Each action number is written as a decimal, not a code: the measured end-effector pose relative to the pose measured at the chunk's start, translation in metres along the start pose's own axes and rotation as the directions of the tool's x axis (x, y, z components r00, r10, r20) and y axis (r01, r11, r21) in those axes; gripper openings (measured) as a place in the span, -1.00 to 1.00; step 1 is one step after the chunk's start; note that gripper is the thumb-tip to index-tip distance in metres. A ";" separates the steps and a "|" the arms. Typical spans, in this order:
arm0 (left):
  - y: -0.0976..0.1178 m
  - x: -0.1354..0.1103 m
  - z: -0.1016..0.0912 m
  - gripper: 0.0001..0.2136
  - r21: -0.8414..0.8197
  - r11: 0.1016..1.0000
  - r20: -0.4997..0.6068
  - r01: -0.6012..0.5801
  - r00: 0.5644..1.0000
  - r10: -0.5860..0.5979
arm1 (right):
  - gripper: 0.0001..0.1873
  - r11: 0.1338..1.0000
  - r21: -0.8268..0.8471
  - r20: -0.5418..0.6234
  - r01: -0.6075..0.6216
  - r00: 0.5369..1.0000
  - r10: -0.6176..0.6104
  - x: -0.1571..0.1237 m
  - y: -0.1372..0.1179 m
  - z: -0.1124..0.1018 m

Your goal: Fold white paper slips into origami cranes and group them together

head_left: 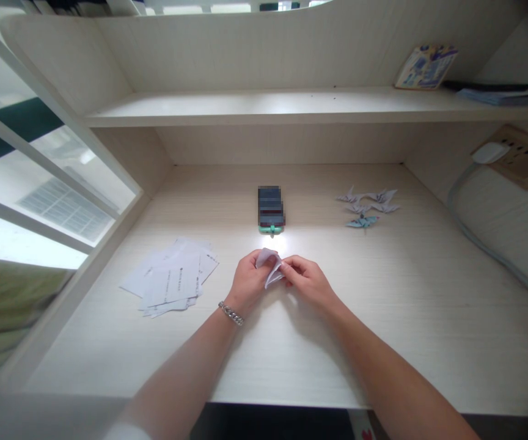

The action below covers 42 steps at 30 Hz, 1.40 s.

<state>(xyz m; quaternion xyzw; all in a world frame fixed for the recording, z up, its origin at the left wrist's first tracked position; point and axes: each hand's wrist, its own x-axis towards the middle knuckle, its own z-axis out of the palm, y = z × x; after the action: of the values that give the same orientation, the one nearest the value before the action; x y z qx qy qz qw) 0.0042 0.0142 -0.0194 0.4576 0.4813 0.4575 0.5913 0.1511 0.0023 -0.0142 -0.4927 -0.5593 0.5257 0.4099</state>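
Observation:
A small folded piece of white paper (271, 269) is held up between my two hands, a little above the desk. My left hand (249, 278), with a chain bracelet (231, 313) on its wrist, is closed on the paper's left side. Fingers and thumb of my right hand (308, 278) pinch its right edge. Part of the paper is hidden by the fingers. Just beyond my hands lies a phone (271, 208) in a green case. Several folded paper cranes (369, 198) lie at the back right, with a blue one (362, 221) in front.
A loose pile of white paper sheets (172, 278) lies left of my hands on the desk (429, 318). A shelf (245, 104) crosses above the back. At right, a cable (465, 229) runs from a charger (491, 153) in the wall socket. Rails (30, 143) border the left side.

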 end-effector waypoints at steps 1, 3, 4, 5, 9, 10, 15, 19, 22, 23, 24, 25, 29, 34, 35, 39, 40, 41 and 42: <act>0.000 0.000 0.000 -0.66 0.011 1.000 -0.001 -0.006 1.000 0.006 | -0.65 1.000 0.014 -0.001 -0.023 1.000 0.023 0.001 0.001 0.000; 0.000 -0.001 0.000 -0.66 0.028 0.999 0.002 -0.018 1.000 0.018 | -0.62 0.998 0.048 -0.003 -0.049 0.999 0.049 0.002 0.002 0.000; 0.001 -0.001 0.000 -0.66 0.035 0.999 0.005 -0.023 1.000 0.023 | -0.61 0.997 0.062 -0.004 -0.052 0.999 0.052 0.003 0.002 0.000; 0.000 -0.002 0.000 -0.66 0.042 0.999 0.006 -0.028 1.000 0.028 | -0.61 0.996 0.071 -0.005 -0.051 0.999 0.052 0.004 0.002 0.000; 0.000 -0.001 -0.001 -0.66 0.104 0.994 0.001 -0.046 0.999 0.046 | -0.64 0.994 0.097 -0.010 -0.042 0.999 0.043 0.004 0.002 0.000; 0.000 -0.001 -0.002 -0.67 0.123 0.991 0.001 -0.051 0.999 0.051 | -0.65 0.994 0.104 -0.013 -0.044 0.999 0.045 0.003 0.002 0.001; 0.001 -0.001 -0.002 -0.74 0.184 0.979 -0.021 -0.089 0.995 0.095 | -0.64 0.993 0.114 -0.029 -0.040 0.999 0.043 0.003 0.003 0.001; 0.001 -0.002 -0.001 -0.82 0.241 0.962 -0.005 -0.130 0.991 0.136 | -0.64 0.995 0.094 -0.049 -0.018 0.999 0.023 0.003 0.004 0.001; 0.001 -0.003 -0.001 -0.81 0.276 0.949 0.017 -0.151 0.988 0.152 | -0.67 0.998 0.062 -0.072 0.004 0.997 0.000 0.001 0.003 0.000; 0.000 -0.003 -0.001 -0.80 0.275 0.949 0.027 -0.152 0.988 0.150 | -0.68 0.999 0.051 -0.078 0.012 0.997 -0.009 0.001 0.002 0.000; 0.000 -0.003 -0.001 -0.80 0.267 0.952 0.038 -0.149 0.989 0.144 | -0.70 0.999 0.040 -0.082 0.019 0.997 -0.016 0.001 0.002 -0.001; -0.001 -0.003 -0.001 -0.80 0.252 0.957 0.049 -0.144 0.990 0.136 | -0.72 0.999 0.030 -0.085 0.024 0.996 -0.022 0.001 0.001 -0.001; -0.004 -0.002 -0.002 -0.77 0.179 0.979 0.066 -0.102 0.994 0.091 | -0.76 0.999 -0.018 -0.099 0.027 0.995 -0.028 0.000 0.000 -0.003; -0.006 -0.001 -0.003 -0.73 0.096 0.994 0.069 -0.047 0.997 0.040 | -0.77 0.999 -0.046 -0.146 0.005 0.989 -0.011 -0.001 -0.001 -0.003; -0.006 -0.001 -0.002 -0.73 0.077 0.996 0.068 -0.038 0.997 0.033 | -0.77 0.999 -0.047 -0.157 -0.004 0.988 -0.003 -0.001 -0.001 -0.003; -0.004 -0.001 0.000 -0.71 -0.006 1.000 0.072 0.022 0.997 -0.021 | -0.77 0.999 -0.038 -0.178 -0.025 0.984 0.018 -0.002 -0.003 -0.003; -0.003 -0.002 0.001 -0.71 -0.027 0.999 0.069 0.042 0.997 -0.040 | -0.77 0.999 -0.035 -0.182 -0.025 0.983 0.018 -0.002 -0.003 -0.003; -0.002 -0.002 0.002 -0.70 -0.048 0.997 0.064 0.063 0.996 -0.060 | -0.77 0.999 -0.031 -0.185 -0.025 0.982 0.019 -0.002 -0.003 -0.003; -0.001 -0.003 0.002 -0.70 -0.068 0.994 0.062 0.086 0.995 -0.081 | -0.76 0.999 -0.025 -0.188 -0.027 0.982 0.022 -0.001 -0.003 -0.004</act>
<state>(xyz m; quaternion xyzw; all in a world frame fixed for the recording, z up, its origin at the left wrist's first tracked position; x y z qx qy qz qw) 0.0063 0.0109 -0.0193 0.4292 0.4656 0.4353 0.6399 0.1544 0.0016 -0.0107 -0.5526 -0.5192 0.4741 0.4475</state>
